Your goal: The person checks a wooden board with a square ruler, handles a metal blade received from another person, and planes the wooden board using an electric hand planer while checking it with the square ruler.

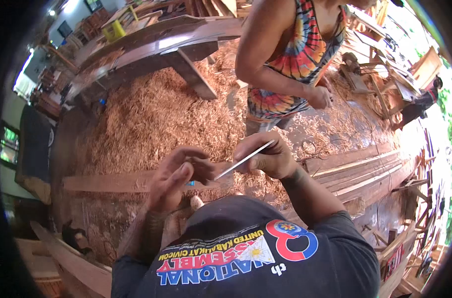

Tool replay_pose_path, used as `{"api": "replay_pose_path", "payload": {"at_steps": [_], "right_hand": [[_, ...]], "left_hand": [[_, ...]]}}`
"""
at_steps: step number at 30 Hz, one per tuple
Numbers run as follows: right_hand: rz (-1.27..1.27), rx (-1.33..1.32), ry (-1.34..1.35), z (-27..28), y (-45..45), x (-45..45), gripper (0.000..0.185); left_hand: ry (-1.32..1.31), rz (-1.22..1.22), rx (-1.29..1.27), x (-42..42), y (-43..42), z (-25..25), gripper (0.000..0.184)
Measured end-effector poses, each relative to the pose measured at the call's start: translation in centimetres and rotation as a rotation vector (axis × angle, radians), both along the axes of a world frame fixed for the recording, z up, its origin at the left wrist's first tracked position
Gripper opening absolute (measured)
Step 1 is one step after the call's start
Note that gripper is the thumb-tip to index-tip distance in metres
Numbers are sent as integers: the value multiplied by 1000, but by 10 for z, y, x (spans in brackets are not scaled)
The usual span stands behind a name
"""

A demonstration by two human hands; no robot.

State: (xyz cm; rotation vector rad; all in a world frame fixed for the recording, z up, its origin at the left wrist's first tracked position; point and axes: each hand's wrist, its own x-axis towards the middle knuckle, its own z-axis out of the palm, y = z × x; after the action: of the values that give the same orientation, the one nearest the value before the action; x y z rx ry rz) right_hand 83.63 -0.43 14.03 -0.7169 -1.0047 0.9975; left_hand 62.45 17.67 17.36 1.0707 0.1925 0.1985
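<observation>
In front of my chest, my right hand (271,158) pinches a thin, flat, pale strip (246,160) that is seen nearly edge-on. The strip slants from upper right down to lower left; its exact kind cannot be made out. My left hand (175,175) is raised beside its lower end, fingers curved and apart from the thumb, with nothing visible in them. Whether a left fingertip touches the strip is unclear. A small blue thing (190,183) shows just below the left fingers, partly hidden.
Wood shavings (171,119) cover the floor ahead. Long boards (360,169) lie to the right, and another plank (107,183) lies to the left. A person in a tie-dye top (305,49) stands close ahead. Behind is a long wooden workbench (151,52).
</observation>
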Motion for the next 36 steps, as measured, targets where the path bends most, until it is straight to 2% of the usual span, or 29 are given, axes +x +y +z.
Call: {"api": "replay_pose_path", "payload": {"at_steps": [4,7,10,13,14,17,23,26,29,32,36], "right_hand": [[174,54,-131,8,20,-7,21],[266,5,-99,-1,25,-7,26],[265,-118,80,-5,24,-14,43],[315,-70,242,-5,23,-22,47],[264,-53,188,-13,22,-23,55],[187,-13,133,-21,21,-27,58],[208,45,219,-7,20,-35,45],[150,57,79,-13,25,-32,34],[247,23,51,-17,21,-28,25],[285,-60,104,-9,15,-29,20],[271,-28,54,-9,14,-29,20]], "left_hand": [[156,-238,-200,3,-5,15,26],[179,-284,-222,1,-13,8,21],[155,-231,-223,-4,-24,-1,18],[135,-139,-257,-6,-35,3,24],[130,-102,-276,-8,-40,6,27],[72,-74,-265,-9,-45,13,23],[104,-91,-211,-14,-47,12,29],[134,-150,-217,-15,-42,7,29],[166,-224,-185,-16,-44,2,28],[214,-282,-359,-16,-45,8,27],[186,-315,-370,-17,-47,10,26]]}}
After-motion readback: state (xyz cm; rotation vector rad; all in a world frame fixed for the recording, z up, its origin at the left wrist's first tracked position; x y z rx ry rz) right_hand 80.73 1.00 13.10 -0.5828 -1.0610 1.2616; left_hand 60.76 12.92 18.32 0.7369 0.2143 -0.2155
